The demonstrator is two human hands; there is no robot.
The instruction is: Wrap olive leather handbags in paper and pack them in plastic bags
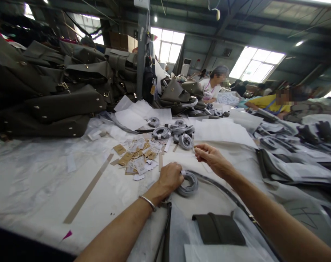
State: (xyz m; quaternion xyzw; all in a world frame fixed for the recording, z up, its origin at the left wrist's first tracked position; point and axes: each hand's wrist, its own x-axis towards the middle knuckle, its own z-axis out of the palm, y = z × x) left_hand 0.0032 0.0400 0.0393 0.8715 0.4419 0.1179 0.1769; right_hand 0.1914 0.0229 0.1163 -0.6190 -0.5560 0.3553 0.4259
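Note:
Curled at the left side of a plastic-wrapped coiled strap [191, 185] is my left hand [171, 177], a silver bangle on its wrist. Its fingers are wrapped at the coil's edge and partly hidden. My right hand [213, 160] is raised a little further right, thumb and fingertips pressed together; whatever they hold, if anything, is too small to make out. Just beyond those fingertips lies another wrapped coil [186, 141]. Nearest me is a dark olive bag [218, 228] with white sheeting around it, and a dark strap [225, 189] curves under my right forearm.
Brown and white tags [136, 156] lie heaped left of centre. A flat brown strip [89, 189] rests on the table [40, 182]. Olive bags [67, 102] are piled at the left. White sheets [222, 131] and wrapped bags [299, 163] lie right. Two people work farther back.

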